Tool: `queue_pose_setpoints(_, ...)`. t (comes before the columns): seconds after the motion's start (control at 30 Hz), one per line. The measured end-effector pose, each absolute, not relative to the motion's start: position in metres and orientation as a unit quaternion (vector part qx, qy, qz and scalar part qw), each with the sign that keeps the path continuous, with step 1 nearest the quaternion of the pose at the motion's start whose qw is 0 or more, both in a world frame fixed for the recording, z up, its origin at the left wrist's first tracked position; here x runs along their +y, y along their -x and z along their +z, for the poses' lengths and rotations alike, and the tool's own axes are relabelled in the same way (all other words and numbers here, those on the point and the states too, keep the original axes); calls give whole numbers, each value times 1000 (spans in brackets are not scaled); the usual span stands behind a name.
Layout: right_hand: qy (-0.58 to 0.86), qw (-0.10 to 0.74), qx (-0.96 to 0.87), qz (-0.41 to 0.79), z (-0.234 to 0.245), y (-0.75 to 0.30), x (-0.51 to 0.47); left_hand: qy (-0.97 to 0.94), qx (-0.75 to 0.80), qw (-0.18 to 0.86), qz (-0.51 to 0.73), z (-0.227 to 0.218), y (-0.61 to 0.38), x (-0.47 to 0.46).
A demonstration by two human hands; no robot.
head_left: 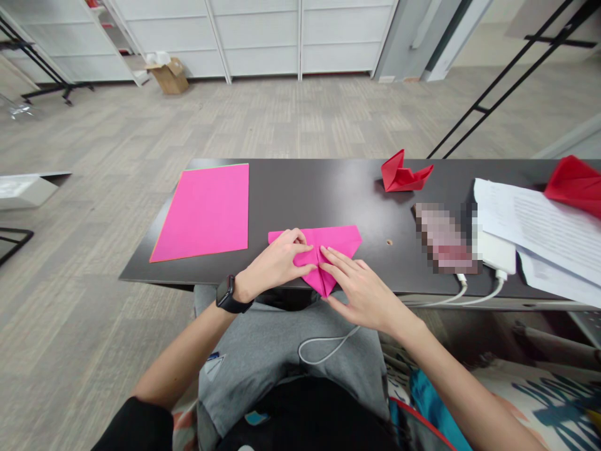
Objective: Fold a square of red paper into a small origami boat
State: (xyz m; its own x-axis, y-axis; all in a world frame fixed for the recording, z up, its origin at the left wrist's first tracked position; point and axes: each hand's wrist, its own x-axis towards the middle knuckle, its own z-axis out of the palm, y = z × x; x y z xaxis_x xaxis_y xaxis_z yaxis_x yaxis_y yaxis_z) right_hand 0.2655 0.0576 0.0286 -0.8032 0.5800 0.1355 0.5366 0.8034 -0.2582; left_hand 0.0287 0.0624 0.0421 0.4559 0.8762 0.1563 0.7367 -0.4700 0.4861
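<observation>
Paper (pixel 342 237) in pink folds, left hand (pixel 280 258) curled atop, right hand (pixel 360 289) flatter

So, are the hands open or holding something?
Left hand: partly curled on the folded, pointed pink paper; whether it pinches can't be told.
Right hand: open, fingers resting on that paper.

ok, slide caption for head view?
Left hand and right hand touching pink, roughly triangular folded paper at edge of dark flat table.

left hand (pixel 275 259), right hand (pixel 365 293); both on folded pink paper (pixel 339 238)
</observation>
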Motion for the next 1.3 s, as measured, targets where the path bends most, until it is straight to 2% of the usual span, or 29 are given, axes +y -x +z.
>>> queue_pose_setpoints(0.5, 303, 116, -941, 99, 27, -264, 58, -830, 493, 159, 207, 37, -27, 54)
queue_pose_setpoints(0.77, 263, 107, -955, 88, 42, -274, 81, -807, 472, 241, 261, 42, -14, 31)
queue_pose_setpoints(0.9, 292, 124, -944, 89, 40, -270, 76, -785, 498, 225, 292, 34, -22, 22)
queue_pose_setpoints(1.3, 257, 126, -950, 126, 30, -283, 82, -820, 485, 138, 271, 26, -29, 8)
